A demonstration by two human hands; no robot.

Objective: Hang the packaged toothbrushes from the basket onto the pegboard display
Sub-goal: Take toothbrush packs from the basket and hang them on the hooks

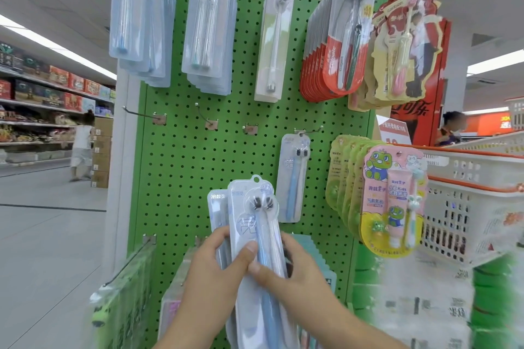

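Both hands hold a small stack of clear toothbrush packs (255, 224) upright before the green pegboard (181, 161). The front pack shows a blue and a white brush with dark bristle heads and a hang hole on top. My left hand (215, 266) grips the stack from the left, thumb across the front. My right hand (295, 272) pinches the front pack from the right. One matching pack (293, 178) hangs on a hook (309, 131) just up and to the right. White baskets (465, 207) with orange rims stand at the right.
Three bare hooks (136, 113) (202, 116) (251, 129) stick out in the middle row. Full rows of toothbrush packs hang above; kids' frog sets (394, 198) hang at right. A long hook (127, 263) juts out lower left. A person stands in the left aisle.
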